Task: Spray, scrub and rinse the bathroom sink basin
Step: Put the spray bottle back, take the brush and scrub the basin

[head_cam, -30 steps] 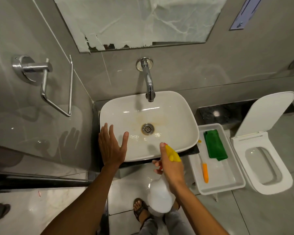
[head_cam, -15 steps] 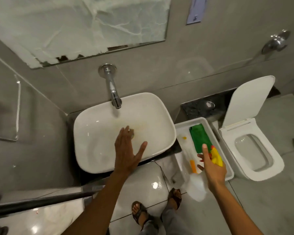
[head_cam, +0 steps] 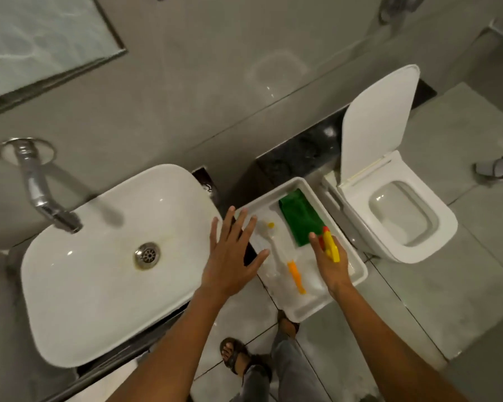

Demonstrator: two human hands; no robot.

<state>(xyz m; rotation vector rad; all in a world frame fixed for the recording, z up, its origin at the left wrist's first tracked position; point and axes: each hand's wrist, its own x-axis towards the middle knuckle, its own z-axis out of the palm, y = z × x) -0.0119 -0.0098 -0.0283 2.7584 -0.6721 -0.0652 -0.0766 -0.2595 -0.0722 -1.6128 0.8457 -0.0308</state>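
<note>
Sink basin [head_cam: 99, 265], a white rounded-rectangle ceramic bowl with a round metal drain [head_cam: 147, 255] and a faint yellowish stain around it, sits on a dark counter below a chrome wall-mounted tap [head_cam: 41, 195]. Just right of the basin stands a white rectangular plastic tray [head_cam: 357, 274]. Inside the tray lie a folded green cloth [head_cam: 299, 219] at the far end and a brush with an orange handle [head_cam: 295, 275] nearer the basin side. The left hand [head_cam: 233, 256] hovers flat with fingers spread wide, grasping nothing, over the basin's right rim and the tray's near edge. The right hand [head_cam: 330, 264] is over the tray, curled around the yellow-and-red trigger head of a spray bottle [head_cam: 330, 246]; the bottle's body is hidden beneath the hand. Right of the tray is a white toilet [head_cam: 401, 221] with its lid raised.
</note>
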